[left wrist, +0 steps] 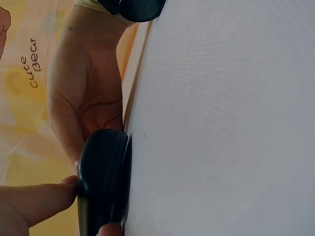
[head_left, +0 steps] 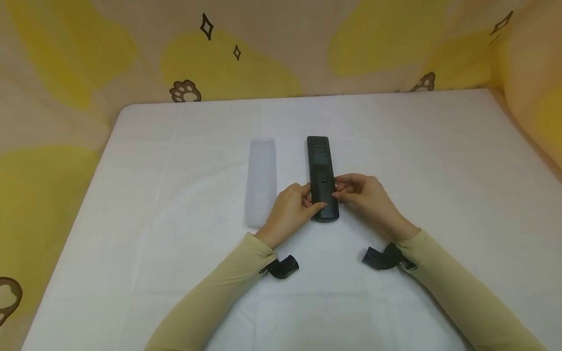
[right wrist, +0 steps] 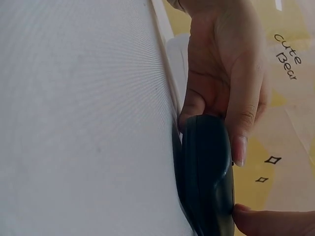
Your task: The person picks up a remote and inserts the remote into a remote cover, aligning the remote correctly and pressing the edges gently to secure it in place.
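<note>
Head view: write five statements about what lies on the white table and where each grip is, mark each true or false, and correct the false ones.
1. The left grip has its thumb on the long black plastic remote control. True.
2. The right grip is well away from the remote. False: it touches the remote's right side.
3. The translucent, oblong, plastic-looking cover lies left of the remote. True.
4. The cover lies on top of the remote. False: it lies on the white table.
5. Beige fabric sleeves cover both forearms. True.

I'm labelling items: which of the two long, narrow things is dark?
The black remote between the left hand and right hand; the translucent item to its left is pale.
</note>
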Demonstrator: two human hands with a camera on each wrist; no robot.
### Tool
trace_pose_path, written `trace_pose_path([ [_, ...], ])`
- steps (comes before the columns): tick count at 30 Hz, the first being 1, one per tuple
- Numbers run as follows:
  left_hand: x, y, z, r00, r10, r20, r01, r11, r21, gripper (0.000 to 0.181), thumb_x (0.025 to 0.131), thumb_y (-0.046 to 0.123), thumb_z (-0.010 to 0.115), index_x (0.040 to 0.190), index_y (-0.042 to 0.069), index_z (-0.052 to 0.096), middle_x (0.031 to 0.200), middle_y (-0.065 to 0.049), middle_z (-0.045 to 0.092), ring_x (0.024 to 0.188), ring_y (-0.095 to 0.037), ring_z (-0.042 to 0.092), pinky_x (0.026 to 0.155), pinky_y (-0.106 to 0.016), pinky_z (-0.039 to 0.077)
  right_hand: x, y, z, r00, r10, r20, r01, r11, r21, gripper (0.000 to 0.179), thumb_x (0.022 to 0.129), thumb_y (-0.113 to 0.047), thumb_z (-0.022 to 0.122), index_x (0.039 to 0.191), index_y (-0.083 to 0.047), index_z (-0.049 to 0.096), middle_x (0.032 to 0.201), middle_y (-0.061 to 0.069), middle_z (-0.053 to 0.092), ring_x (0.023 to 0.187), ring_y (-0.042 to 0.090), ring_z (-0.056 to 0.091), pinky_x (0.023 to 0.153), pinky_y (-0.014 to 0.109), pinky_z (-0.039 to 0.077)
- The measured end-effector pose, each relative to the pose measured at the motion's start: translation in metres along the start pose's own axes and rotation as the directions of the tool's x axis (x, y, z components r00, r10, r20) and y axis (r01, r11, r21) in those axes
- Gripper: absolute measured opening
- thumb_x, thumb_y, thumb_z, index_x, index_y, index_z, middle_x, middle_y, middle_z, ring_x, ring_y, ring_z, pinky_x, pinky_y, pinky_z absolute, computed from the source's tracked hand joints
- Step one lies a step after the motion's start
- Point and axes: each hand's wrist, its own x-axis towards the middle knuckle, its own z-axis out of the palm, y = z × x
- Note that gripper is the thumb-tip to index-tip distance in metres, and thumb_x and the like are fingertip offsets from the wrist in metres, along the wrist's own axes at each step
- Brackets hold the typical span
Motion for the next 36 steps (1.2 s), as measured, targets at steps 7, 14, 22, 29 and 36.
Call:
trace_pose_path([
  [7, 0.001, 0.0, 0.001, 1.0, 0.009, -0.002, -0.009, 1.0, 0.014, 0.052, 0.085, 0.02, 0.072, 0.123, -0.012, 0.055, 0.076, -0.005, 0.052, 0.068, -0.013, 0.047, 0.057, -0.019, 0.038, -0.002, -0.003, -0.001, 0.999, -0.025, -0.021, 0.023, 0.996, -0.083, 0.045, 0.085, -0.01, 0.07, 0.123, 0.008, 0.055, 0.094, 0.015, 0.064, 0.081, 0.017, 0.058, 0.068, 0.019, 0.045],
  [14, 0.0, 0.003, -0.001, 1.0, 0.027, -0.003, -0.027, 0.999, 0.039, 0.031, 0.085, 0.019, 0.072, 0.101, -0.005, 0.062, 0.071, -0.002, 0.048, 0.067, -0.013, 0.044, 0.056, -0.02, 0.034, -0.004, -0.006, 0.0, 1.0, -0.024, -0.015, 0.023, 0.997, -0.07, 0.047, 0.084, -0.009, 0.07, 0.125, 0.007, 0.054, 0.096, 0.016, 0.063, 0.082, 0.018, 0.059, 0.067, 0.019, 0.045],
  [22, -0.003, 0.006, -0.008, 0.999, 0.038, -0.02, -0.037, 0.999, 0.02, 0.061, 0.083, 0.015, 0.074, 0.129, -0.014, 0.047, 0.079, -0.004, 0.052, 0.07, -0.013, 0.048, 0.06, -0.02, 0.039, -0.006, -0.011, -0.001, 0.999, -0.029, -0.015, 0.029, 0.999, -0.022, 0.044, 0.086, -0.007, 0.068, 0.125, 0.006, 0.055, 0.099, 0.016, 0.062, 0.083, 0.017, 0.06, 0.067, 0.019, 0.046],
  [29, -0.012, 0.007, -0.031, 0.999, 0.052, -0.016, -0.053, 0.996, -0.067, 0.05, 0.084, 0.013, 0.072, 0.124, -0.009, 0.055, 0.086, -0.006, 0.057, 0.075, -0.014, 0.057, 0.062, -0.018, 0.045, -0.003, -0.023, 0.005, 0.997, -0.071, -0.015, 0.071, 0.997, 0.033, 0.036, 0.088, -0.006, 0.065, 0.121, 0.006, 0.057, 0.101, 0.017, 0.063, 0.086, 0.013, 0.06, 0.074, 0.019, 0.049],
  [36, -0.024, -0.006, -0.074, 0.99, -0.008, -0.137, -0.003, 0.997, -0.079, 0.039, 0.084, 0.012, 0.071, 0.118, -0.004, 0.061, 0.089, -0.006, 0.06, 0.083, -0.019, 0.064, 0.069, -0.026, 0.051, 0.012, -0.051, 0.022, 0.989, -0.133, 0.057, 0.128, 0.987, 0.093, 0.032, 0.089, 0.001, 0.061, 0.119, 0.01, 0.056, 0.104, 0.021, 0.063, 0.091, 0.017, 0.063, 0.079, 0.021, 0.052],
])
